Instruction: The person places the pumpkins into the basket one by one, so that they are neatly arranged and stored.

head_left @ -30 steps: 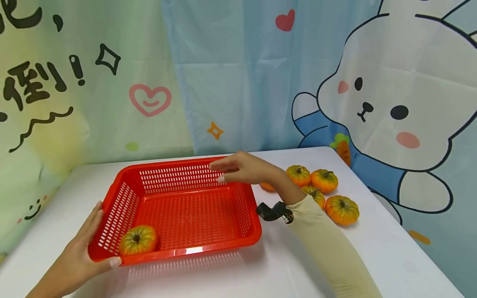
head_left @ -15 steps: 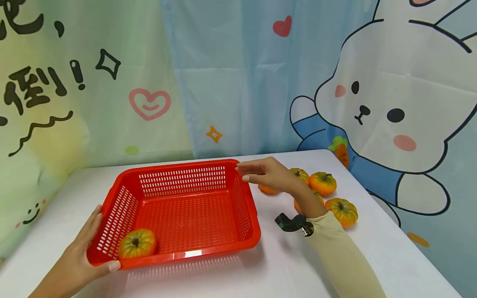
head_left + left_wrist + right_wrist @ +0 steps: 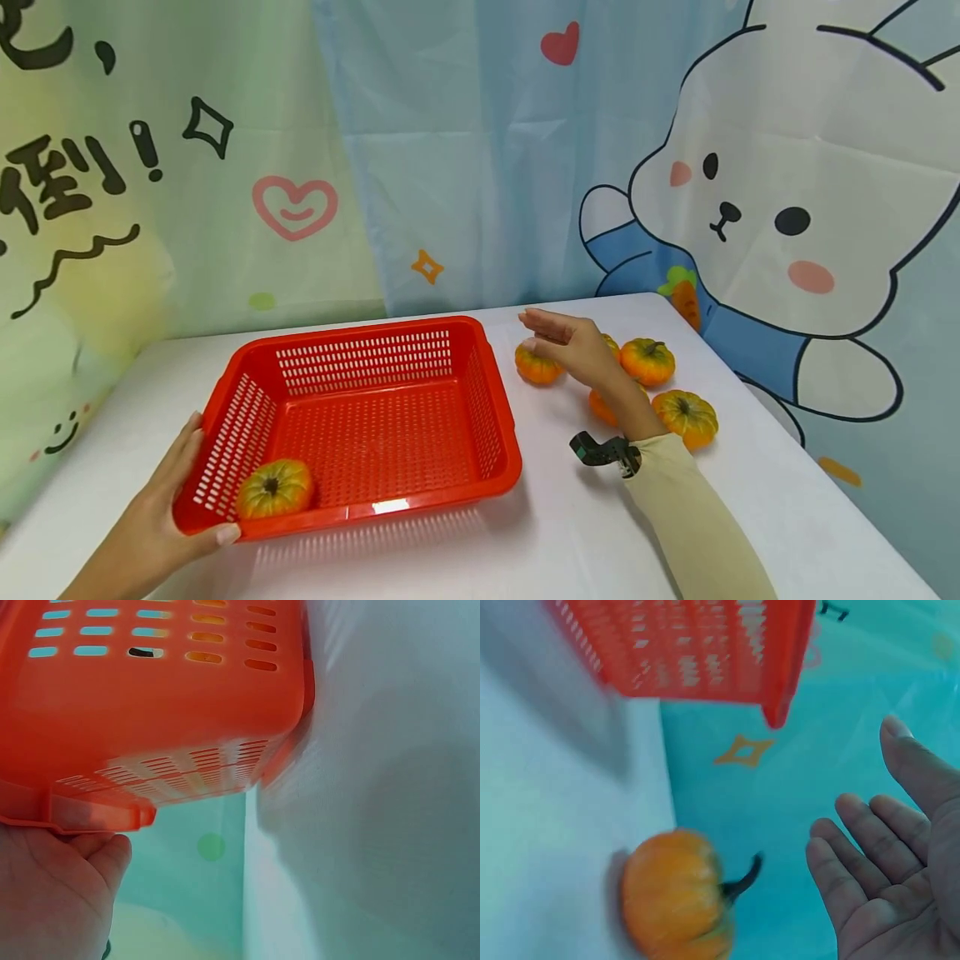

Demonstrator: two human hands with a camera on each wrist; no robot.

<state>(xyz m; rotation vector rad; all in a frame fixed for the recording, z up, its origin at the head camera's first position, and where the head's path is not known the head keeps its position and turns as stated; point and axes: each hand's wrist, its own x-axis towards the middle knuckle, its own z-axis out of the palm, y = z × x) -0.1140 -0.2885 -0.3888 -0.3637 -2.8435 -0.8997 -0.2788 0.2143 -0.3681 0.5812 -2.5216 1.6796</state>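
A red plastic basket (image 3: 480,492) with slotted walls stands on the white table. My left hand (image 3: 153,517) grips its near left corner, thumb on the front rim and fingers along the left side. In the left wrist view, the fingers (image 3: 109,859) lie under the basket's rim. One small orange-and-green pumpkin (image 3: 275,489) lies inside, at the near left. My right hand (image 3: 573,346) is empty, fingers extended and thumb apart, to the right of the basket. Close to it is an orange pumpkin (image 3: 536,368), whose dark curved stem (image 3: 742,885) shows in the right wrist view.
More pumpkins stand on the table's right side, among them an orange one (image 3: 647,362) and a yellow-green one (image 3: 686,418); my right hand and forearm partly cover others. A printed curtain (image 3: 450,167) hangs behind the table. A black wrist camera (image 3: 603,452) juts from my right wrist.
My right hand has moved right, from over the basket's far right corner to near the pumpkins. The left hand, basket and pumpkin inside stay in place.
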